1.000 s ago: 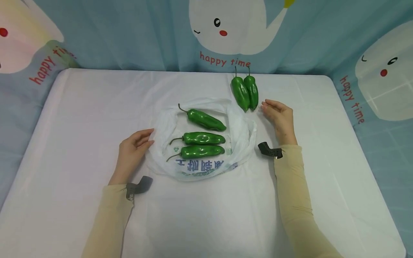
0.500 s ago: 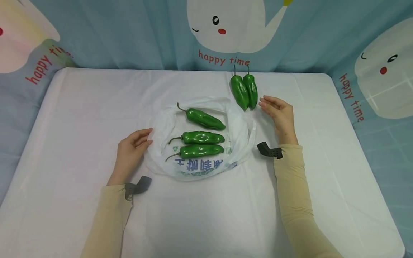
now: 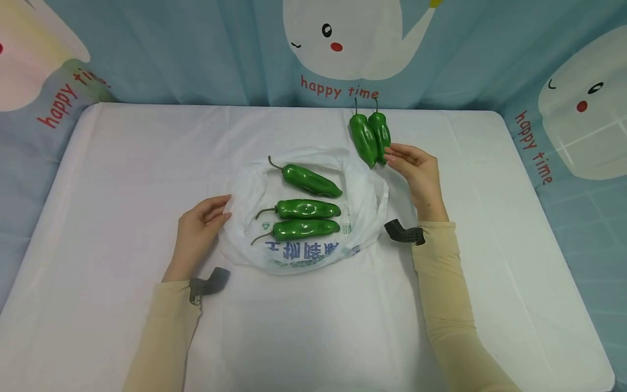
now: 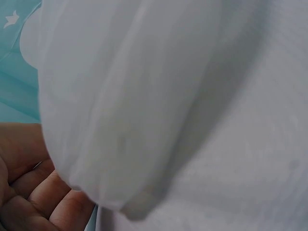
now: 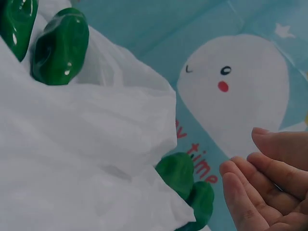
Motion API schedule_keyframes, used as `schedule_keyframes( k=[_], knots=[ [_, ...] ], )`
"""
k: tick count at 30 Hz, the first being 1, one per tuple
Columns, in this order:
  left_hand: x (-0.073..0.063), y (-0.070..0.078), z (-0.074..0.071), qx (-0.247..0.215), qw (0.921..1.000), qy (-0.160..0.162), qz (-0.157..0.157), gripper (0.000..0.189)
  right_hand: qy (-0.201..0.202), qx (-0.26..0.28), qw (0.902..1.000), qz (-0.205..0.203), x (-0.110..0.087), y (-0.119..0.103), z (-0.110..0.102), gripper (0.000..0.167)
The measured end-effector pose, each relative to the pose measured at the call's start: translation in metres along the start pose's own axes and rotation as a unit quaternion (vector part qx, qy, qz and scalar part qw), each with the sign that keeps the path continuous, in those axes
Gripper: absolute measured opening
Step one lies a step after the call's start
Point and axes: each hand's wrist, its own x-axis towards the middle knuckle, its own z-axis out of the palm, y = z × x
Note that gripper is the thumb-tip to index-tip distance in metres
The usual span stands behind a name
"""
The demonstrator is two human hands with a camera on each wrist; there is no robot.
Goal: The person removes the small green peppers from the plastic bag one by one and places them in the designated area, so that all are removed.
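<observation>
A white plastic bag (image 3: 364,204) with blue print lies with its mouth spread in the head view. Three green peppers, the top one (image 3: 311,181), the middle one (image 3: 308,209) and the lowest (image 3: 306,230), lie inside its opening. My left hand (image 3: 198,231) rests at the bag's left edge, thumb and forefinger tips apart; in the left wrist view the bag hides its fingertips. Two more green peppers, a left one (image 3: 363,139) and a right one (image 3: 380,130), lie side by side beyond the bag. My right hand (image 3: 418,177), fingers loosely bent, has its fingertips beside the right pepper's lower end.
A white cloth covers the table (image 3: 294,332). Behind it and at the sides hangs a blue curtain (image 3: 196,54) with whale prints. The paired peppers' stems point to the table's far edge. Each wrist wears a small dark camera, the right one (image 3: 404,233) near the bag.
My right hand has moved left toward the paired peppers, its fingertips now at the right pepper. The left hand, bag and peppers stay as they were; the head view has shifted slightly.
</observation>
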Motion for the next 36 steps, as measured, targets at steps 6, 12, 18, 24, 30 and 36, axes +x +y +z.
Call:
schedule_keyframes(
  k=[6, 12, 18, 24, 30, 36],
  knots=[
    [0.0, 0.0, 0.0, -0.005, 1.0, -0.002, -0.005, 0.035, -0.021, -0.016, 0.9996, -0.011, -0.004, -0.001, 0.008, 0.032],
    [0.001, 0.001, 0.002, -0.005, 1.0, -0.001, 0.0, 0.034, -0.039, -0.028, 0.9987, -0.017, -0.007, -0.002, 0.017, 0.031],
    [0.001, 0.001, 0.002, -0.002, 1.0, -0.001, -0.004, 0.034, -0.067, -0.033, 0.9971, -0.014, -0.01, -0.001, 0.028, 0.032],
    [0.001, 0.001, 0.0, -0.004, 1.0, 0.0, -0.001, 0.034, -0.095, -0.035, 0.9948, 0.01, -0.013, 0.001, 0.044, 0.032],
    [0.002, 0.001, -0.001, -0.007, 1.0, -0.001, -0.004, 0.035, -0.127, -0.042, 0.9907, 0.024, -0.017, 0.002, 0.06, 0.032],
    [0.003, 0.0, -0.001, -0.008, 1.0, -0.002, -0.002, 0.035, -0.142, -0.054, 0.9878, 0.032, -0.02, 0.006, 0.068, 0.032]
  ],
)
